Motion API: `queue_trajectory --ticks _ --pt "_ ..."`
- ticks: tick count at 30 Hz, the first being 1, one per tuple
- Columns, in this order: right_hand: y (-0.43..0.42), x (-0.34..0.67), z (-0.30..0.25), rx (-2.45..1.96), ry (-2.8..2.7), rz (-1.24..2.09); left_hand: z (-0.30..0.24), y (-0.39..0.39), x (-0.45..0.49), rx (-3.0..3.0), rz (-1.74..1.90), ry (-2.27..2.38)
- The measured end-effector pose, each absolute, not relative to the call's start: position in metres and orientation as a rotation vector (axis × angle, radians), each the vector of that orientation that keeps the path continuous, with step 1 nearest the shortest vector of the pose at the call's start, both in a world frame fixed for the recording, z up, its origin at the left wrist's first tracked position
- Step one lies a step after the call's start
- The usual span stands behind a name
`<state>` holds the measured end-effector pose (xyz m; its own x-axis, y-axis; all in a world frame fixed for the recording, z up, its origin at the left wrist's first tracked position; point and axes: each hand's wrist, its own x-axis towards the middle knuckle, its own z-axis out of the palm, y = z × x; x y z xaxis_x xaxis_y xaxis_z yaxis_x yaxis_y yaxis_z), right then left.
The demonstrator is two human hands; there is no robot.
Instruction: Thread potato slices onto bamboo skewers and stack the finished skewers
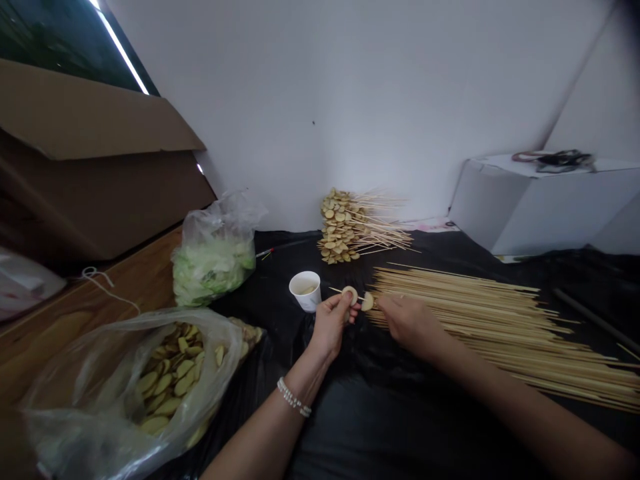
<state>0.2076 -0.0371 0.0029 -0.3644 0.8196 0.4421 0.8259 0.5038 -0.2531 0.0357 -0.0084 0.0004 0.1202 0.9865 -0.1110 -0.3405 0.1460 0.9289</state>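
My left hand (331, 325) pinches a round, pale potato slice (350, 295), and the pointed end of a wooden skewer (335, 289) sticks out to its left. A second potato slice (368, 302) sits on the same skewer, between my two hands. My right hand (407, 320) is closed around the skewer just right of that slice; most of its fingers are turned away from view. A white paper cup (305, 291) with something pale inside stands just left of my left hand. Beside and beneath my right hand lies a wide spread of bare skewers (480, 320).
A stack of filled skewers (343, 227) lies by the wall. An open plastic bag of potato slices (175, 373) is at front left, with a bag of cut greens (215, 267) behind it. A cardboard box (100, 193) and a white box (510, 200) flank the black sheet (380, 427).
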Motion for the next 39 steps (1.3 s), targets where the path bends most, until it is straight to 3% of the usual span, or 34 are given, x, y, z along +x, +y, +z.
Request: queue_trajectory --ticks 3,9,16,22,29,35,39 --pt "-0.039 0.205 0.002 -1.337 -2.247 -0.068 -0.001 -0.009 0.035 0.927 1.195 0.937" --pt "-0.033 0.204 0.011 -1.326 -2.063 0.539 -0.001 -0.009 0.034 0.995 1.186 0.939" --pt "-0.036 0.202 -0.004 -1.280 -2.150 0.120 0.000 -0.010 0.035 0.973 1.185 0.949" --pt "-0.031 0.203 0.005 -1.295 -1.957 0.795 -0.002 -0.010 0.034 1.031 1.150 0.925" --pt "-0.034 0.202 -0.002 -1.269 -2.078 0.271 -0.004 -0.009 0.034 1.025 1.140 0.947" --pt "-0.031 0.202 0.006 -1.287 -1.933 0.897 -0.005 -0.009 0.033 1.061 1.114 0.941" --pt "-0.032 0.202 -0.001 -1.319 -2.076 0.375 -0.006 -0.009 0.034 1.054 1.114 0.955"
